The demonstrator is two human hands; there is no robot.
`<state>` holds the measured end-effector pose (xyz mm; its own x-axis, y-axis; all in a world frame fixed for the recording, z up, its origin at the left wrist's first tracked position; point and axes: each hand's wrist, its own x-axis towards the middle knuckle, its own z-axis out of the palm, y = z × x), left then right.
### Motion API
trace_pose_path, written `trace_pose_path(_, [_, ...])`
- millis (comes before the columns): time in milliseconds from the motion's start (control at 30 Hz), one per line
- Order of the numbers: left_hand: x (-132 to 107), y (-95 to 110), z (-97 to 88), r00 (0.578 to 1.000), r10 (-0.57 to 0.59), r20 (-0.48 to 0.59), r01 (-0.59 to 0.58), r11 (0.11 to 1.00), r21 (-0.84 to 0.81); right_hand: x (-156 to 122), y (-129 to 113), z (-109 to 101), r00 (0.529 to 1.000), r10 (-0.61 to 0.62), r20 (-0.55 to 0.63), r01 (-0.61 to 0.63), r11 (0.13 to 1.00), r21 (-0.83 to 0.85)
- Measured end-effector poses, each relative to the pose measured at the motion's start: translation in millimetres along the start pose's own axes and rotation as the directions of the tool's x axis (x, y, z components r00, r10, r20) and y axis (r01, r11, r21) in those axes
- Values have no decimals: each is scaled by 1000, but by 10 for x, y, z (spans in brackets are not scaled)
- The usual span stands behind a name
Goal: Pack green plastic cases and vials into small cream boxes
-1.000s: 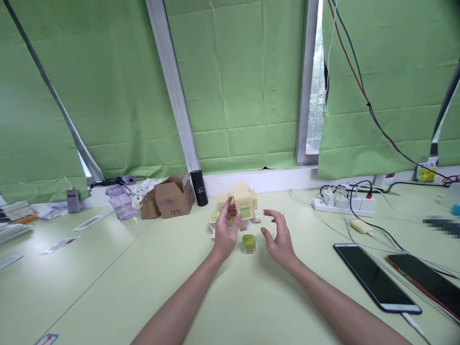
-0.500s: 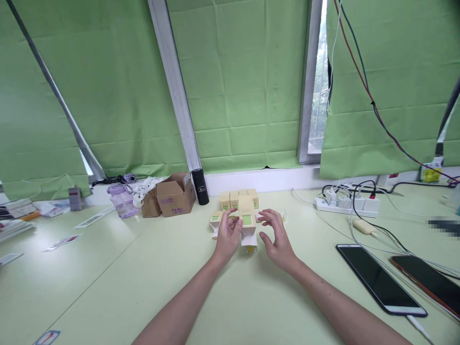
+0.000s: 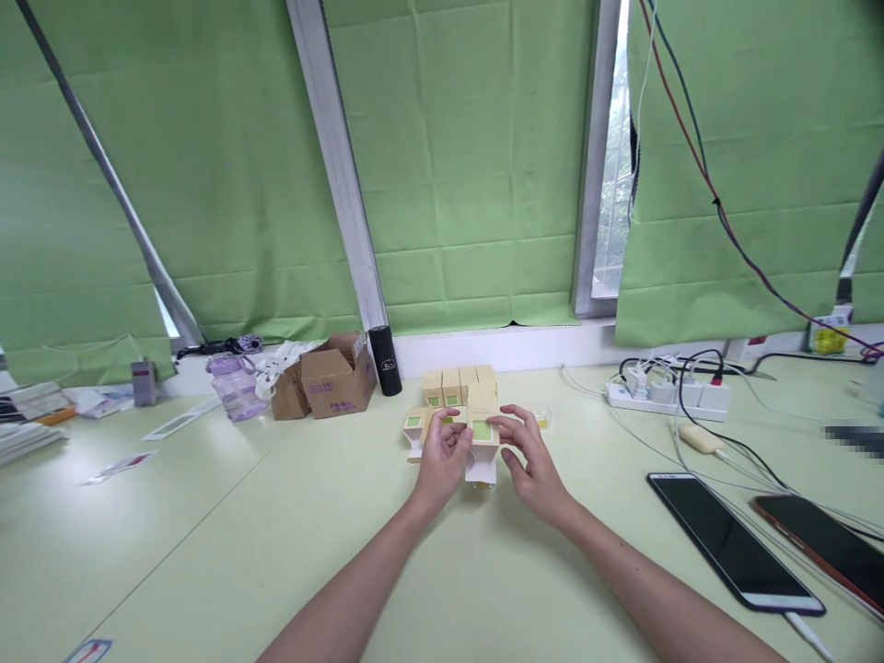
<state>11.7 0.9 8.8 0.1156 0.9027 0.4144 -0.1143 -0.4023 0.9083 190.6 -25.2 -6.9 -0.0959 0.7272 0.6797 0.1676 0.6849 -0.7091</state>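
Note:
My left hand point(image 3: 442, 458) grips a small tan carton point(image 3: 483, 402) with a green window from its left side, thumb at the front. The carton is upright, its lower end open and a white flap point(image 3: 482, 470) hanging down. Below the flap shows a bit of a clear piece with yellow in it point(image 3: 482, 485), mostly hidden. My right hand point(image 3: 533, 460) meets the carton's right edge, fingertips on its front and the thumb low beside it. Another small carton point(image 3: 415, 422) with an open flap stands left of my left hand, partly covered by it.
Behind the hands stands a row of similar cartons point(image 3: 451, 379). A clear container point(image 3: 542, 419) lies to the right. Further left are a black cylinder point(image 3: 385, 360), a brown cardboard box point(image 3: 337, 380) and a purple bottle point(image 3: 237, 387). A power strip point(image 3: 667, 398), cables and a phone point(image 3: 736, 541) lie right.
The carton has shifted slightly right in my left hand. My right fingers, apart from it before, now touch its right edge. The clear piece below the flap is less visible.

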Motion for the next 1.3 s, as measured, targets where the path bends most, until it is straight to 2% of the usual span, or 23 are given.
trace_pose_path(267, [-38,31,-10,998,41,50,-44,998,49,7,29,-8,999,29,-22,-27,995,98])
trace_pose_path(433, [-61,49,-74,981,186,53,-192,969,159,30,40,-17,997,68,-40,-60,983,172])
trace_pose_path(567, [-80,50,-108,953,272,133,-298,916,268,46,51,-18,995,87,-46,-75,973,220])
trace_pose_path(733, [-91,58,-97,920,342,193,-387,874,293,40,46,-16,994,97,-45,-85,974,212])
trace_pose_path(900, [-76,60,-102,925,332,184,-377,861,341,28,55,-18,995,95,-30,-88,981,171])
trace_pose_path(1133, [-50,18,-94,950,296,98,-312,904,291,23,14,-22,996,90,-14,-88,986,141])
trace_pose_path(1300, [-25,-1,-74,953,300,34,-299,921,249,20,6,-24,998,65,-15,-63,991,114])
